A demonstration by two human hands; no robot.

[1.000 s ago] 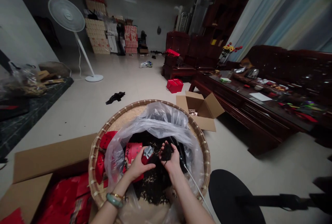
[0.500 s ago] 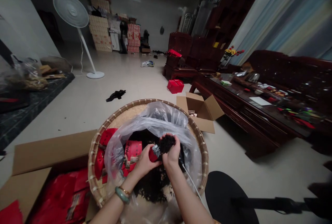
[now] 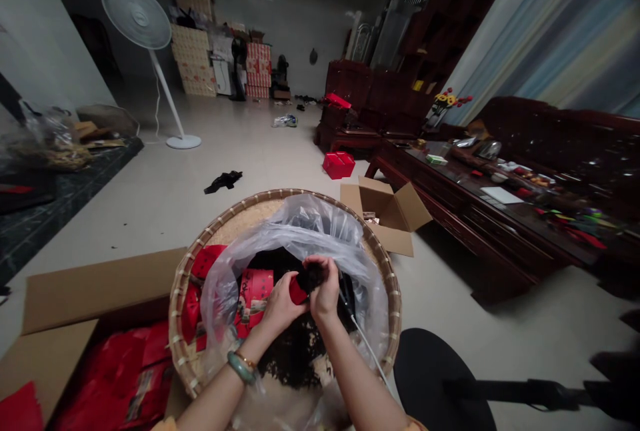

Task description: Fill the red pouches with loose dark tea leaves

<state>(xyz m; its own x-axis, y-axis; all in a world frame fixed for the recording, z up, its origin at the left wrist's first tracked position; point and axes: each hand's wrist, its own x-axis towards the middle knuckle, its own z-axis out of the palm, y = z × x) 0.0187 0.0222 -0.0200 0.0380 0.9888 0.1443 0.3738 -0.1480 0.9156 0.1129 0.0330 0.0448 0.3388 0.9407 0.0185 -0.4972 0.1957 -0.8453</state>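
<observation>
My left hand (image 3: 283, 302) grips a small red pouch (image 3: 299, 290), its mouth turned to the right. Cupped at that mouth, my right hand (image 3: 326, 288) holds a clump of dark, dry tea leaves (image 3: 311, 276). Both hands are over a clear plastic bag (image 3: 225, 284) spread open inside a round woven bamboo tray (image 3: 397, 284). More loose dark leaves (image 3: 295, 358) lie in the bag below my wrists. Red printed packets (image 3: 256, 284) rest in the bag left of my hands. A white cord (image 3: 367, 346) runs out beside my right forearm.
At lower left stands an open cardboard box (image 3: 60, 358) full of red packets. Another open box (image 3: 390, 208) sits beyond the tray, beside a dark wooden table (image 3: 450, 198). A round black base (image 3: 440, 378) lies at right. A white fan (image 3: 136, 14) stands far left.
My right hand has tipped and closed in on the pouch, bringing the leaves to its mouth. The silvery lining seen earlier is now covered by the dark leaves.
</observation>
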